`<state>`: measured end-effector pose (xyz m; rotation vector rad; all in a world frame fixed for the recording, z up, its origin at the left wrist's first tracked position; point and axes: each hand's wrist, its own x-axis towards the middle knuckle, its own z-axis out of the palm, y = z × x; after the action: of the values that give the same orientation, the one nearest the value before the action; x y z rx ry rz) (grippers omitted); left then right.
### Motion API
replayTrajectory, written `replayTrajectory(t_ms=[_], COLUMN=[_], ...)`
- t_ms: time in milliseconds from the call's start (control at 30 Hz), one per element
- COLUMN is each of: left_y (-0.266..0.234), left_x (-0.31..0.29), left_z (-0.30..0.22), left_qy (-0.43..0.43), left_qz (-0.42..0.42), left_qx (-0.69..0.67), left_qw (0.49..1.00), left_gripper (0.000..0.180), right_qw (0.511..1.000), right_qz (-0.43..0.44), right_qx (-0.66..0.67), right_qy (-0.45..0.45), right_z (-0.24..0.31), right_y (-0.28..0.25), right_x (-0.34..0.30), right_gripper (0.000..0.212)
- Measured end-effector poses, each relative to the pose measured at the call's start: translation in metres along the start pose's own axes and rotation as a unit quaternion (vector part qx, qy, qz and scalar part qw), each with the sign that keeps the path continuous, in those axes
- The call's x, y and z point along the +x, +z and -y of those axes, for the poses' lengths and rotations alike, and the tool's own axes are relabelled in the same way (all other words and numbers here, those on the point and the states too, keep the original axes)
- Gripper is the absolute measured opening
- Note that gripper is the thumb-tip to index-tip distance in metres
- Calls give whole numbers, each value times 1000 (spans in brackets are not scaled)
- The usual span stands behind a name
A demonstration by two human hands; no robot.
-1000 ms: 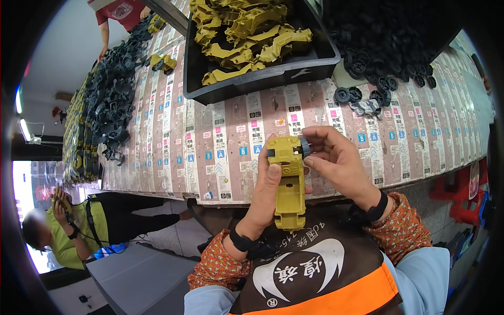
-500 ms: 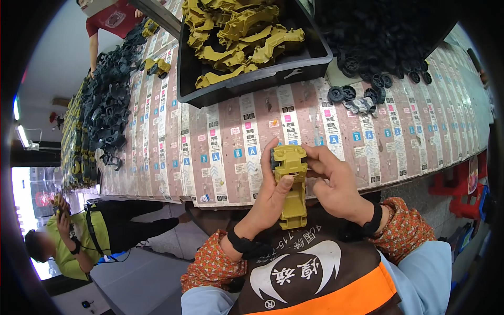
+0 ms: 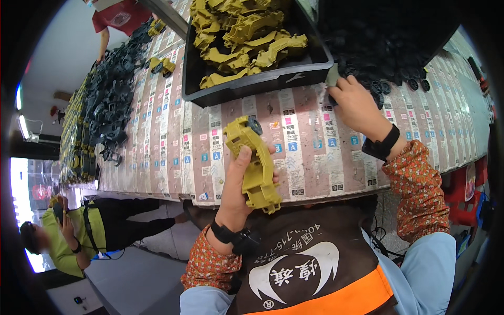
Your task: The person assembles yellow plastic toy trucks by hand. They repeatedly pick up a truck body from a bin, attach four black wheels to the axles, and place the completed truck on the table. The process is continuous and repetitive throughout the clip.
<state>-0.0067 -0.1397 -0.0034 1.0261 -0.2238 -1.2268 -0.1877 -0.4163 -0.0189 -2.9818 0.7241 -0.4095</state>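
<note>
My left hand (image 3: 239, 181) is closed round a yellow plastic toy-vehicle chassis (image 3: 257, 176), thumb on top, held tilted over the table's near edge. A black wheel (image 3: 254, 125) sits at the chassis's far right end. My right hand (image 3: 357, 105) is stretched out to the right, at the near edge of a heap of loose black wheels (image 3: 378, 88). Its bent fingers close on a black wheel (image 3: 332, 98), mostly hidden under the hand.
A black bin (image 3: 257, 86) of yellow chassis parts (image 3: 252, 31) stands ahead. Dark plastic parts (image 3: 107, 100) are piled on the left of the table (image 3: 220, 147), near a yellow chassis with wheels (image 3: 161, 66). One person (image 3: 86, 231) stands at left, another (image 3: 118, 21) at far left.
My right hand has let go of the chassis and moved right and away to the wheels. My left hand has shifted left, tilting the chassis.
</note>
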Motion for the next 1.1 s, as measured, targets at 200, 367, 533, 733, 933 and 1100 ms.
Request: replayTrajectory(t_ms=[200,367,533,733,933,1100], left_y=[-15,-11,3,10,26,12], left_x=[6,10,2,0,-3,0], left_z=[0,-2,0,2,2,16], left_qy=[57,67,94,139,240,286], left_qz=[-53,-13,-35,-31,-88,-85], left_qx=[-87,-90,-61,-13,64,94], left_qw=[993,994,993,990,965,950], left_gripper=[50,47,45,50,41,80], right_qw=[917,715,686,664,752,801], right_qz=[89,176,127,93,35,51], right_qx=[388,669,708,729,650,595], right_qy=[33,104,111,138,104,36], right_z=[58,129,147,155,171,175], right_y=[-29,-31,-26,-19,-23,-8], right_x=[-23,-57,-54,-60,-76,-82], right_gripper=[48,51,53,49,51,65])
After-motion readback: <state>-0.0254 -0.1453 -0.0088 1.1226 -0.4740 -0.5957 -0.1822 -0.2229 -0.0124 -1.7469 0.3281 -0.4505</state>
